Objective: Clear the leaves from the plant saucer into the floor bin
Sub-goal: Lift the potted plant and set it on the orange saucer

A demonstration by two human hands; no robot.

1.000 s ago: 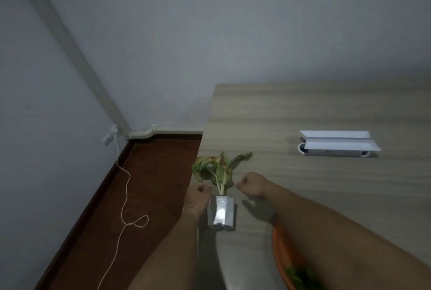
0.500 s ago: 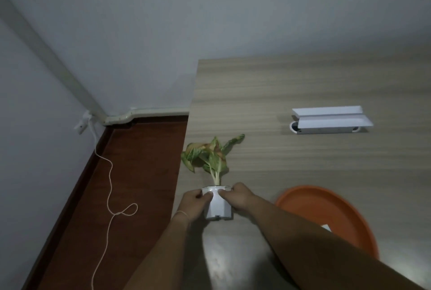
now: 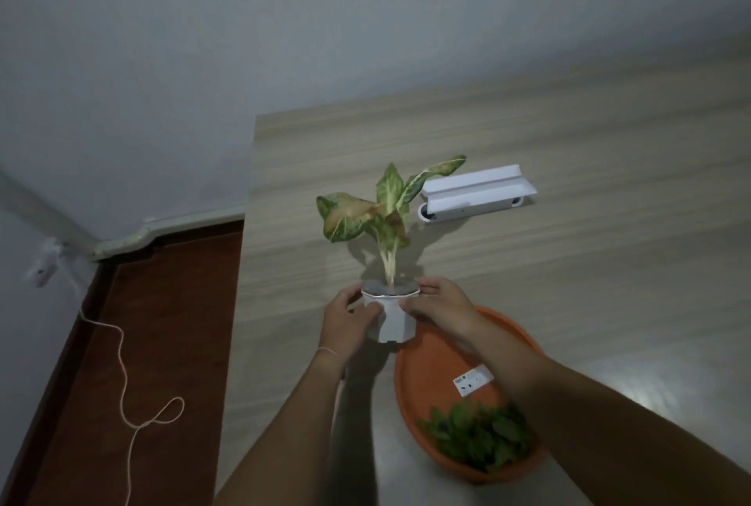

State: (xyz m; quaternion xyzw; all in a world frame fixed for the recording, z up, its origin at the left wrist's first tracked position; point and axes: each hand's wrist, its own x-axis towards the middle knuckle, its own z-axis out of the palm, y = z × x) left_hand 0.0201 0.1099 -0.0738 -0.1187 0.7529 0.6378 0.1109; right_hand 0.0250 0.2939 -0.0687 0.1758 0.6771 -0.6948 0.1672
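Observation:
A small white plant pot point(image 3: 392, 322) with a green and pink leafy plant point(image 3: 382, 212) is held between both hands, over the far left rim of the orange saucer point(image 3: 430, 367). My left hand point(image 3: 345, 320) grips the pot's left side and my right hand point(image 3: 441, 308) grips its right side. The saucer lies on the wooden table, with a pile of green leaves point(image 3: 479, 438) in its near part and a white sticker point(image 3: 473, 379) in its middle. My right forearm crosses over the saucer's right side. No bin is in view.
A white folded-looking holder point(image 3: 475, 194) lies on the wooden table point(image 3: 589, 261) behind the plant. The table's left edge drops to a red-brown floor point(image 3: 122, 363) with a white cord point(image 3: 126, 383) and a wall socket point(image 3: 40, 271).
Both hands closed on the pot at the table's left edge, then carried it right and toward the saucer. The view tilted down, bringing the saucer and its leaves into sight.

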